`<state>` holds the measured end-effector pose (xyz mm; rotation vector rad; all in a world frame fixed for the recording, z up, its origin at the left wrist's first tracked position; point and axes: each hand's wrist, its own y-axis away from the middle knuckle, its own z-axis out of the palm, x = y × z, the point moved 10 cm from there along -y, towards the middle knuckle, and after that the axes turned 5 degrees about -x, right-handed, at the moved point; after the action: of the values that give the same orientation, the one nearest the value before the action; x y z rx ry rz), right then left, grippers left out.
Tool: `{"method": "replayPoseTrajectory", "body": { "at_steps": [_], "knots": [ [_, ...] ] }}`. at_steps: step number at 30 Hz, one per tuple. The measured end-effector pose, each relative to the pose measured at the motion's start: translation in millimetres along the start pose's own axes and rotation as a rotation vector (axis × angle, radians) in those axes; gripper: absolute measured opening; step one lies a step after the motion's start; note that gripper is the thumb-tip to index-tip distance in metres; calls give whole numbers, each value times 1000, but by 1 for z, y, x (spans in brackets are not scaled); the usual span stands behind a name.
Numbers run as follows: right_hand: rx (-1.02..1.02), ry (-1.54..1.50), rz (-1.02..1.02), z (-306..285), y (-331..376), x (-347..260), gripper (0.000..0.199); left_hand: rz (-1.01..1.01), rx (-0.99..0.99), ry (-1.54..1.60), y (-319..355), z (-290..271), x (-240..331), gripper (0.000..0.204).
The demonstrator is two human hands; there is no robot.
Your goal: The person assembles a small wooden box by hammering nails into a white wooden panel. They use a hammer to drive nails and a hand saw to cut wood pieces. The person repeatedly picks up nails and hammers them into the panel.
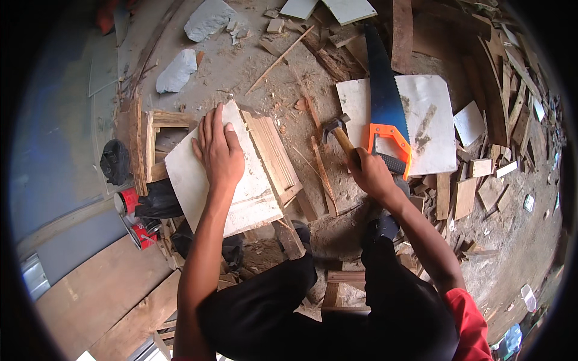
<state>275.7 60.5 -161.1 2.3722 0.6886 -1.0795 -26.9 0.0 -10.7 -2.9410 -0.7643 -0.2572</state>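
My left hand (218, 150) lies flat, fingers spread, on a white board (198, 186) that rests on a small wooden box frame (274, 150). My right hand (370, 174) grips the wooden handle of a claw hammer (337, 132), whose dark head hovers just right of the box above the dirt. A hand saw (385, 102) with a dark blue blade and orange handle lies on a white sheet (430, 120) just beyond my right hand.
Wood scraps and splintered slats (469, 192) litter the sandy ground at right. Grey stone chunks (177, 71) lie at the upper left. Red cans (135, 216) and a black bag (114, 161) sit left of the box. Planks (102, 295) lie lower left.
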Motion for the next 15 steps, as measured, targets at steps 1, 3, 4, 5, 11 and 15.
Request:
{"method": "replayPoseTrajectory", "body": {
  "at_steps": [1, 3, 4, 5, 11, 15],
  "knots": [
    [259, 117, -121, -15, 9, -9, 31, 39, 15, 3, -4, -2, 4, 47],
    [312, 107, -259, -33, 5, -65, 34, 100, 44, -12, -6, -12, -3, 44],
    [344, 109, -320, -42, 6, -93, 37, 94, 33, 52, -12, -13, -8, 42],
    [280, -68, -339, -37, 3, -106, 43, 91, 22, 118, -20, -14, -12, 40],
    [-149, -470, -275, 25, 5, -198, 59, 261, 153, 290, -20, -30, 2, 25],
    [-1, -520, -384, 23, 20, -221, 43, 301, 180, 325, -9, -40, 1, 23]
  ]
}}
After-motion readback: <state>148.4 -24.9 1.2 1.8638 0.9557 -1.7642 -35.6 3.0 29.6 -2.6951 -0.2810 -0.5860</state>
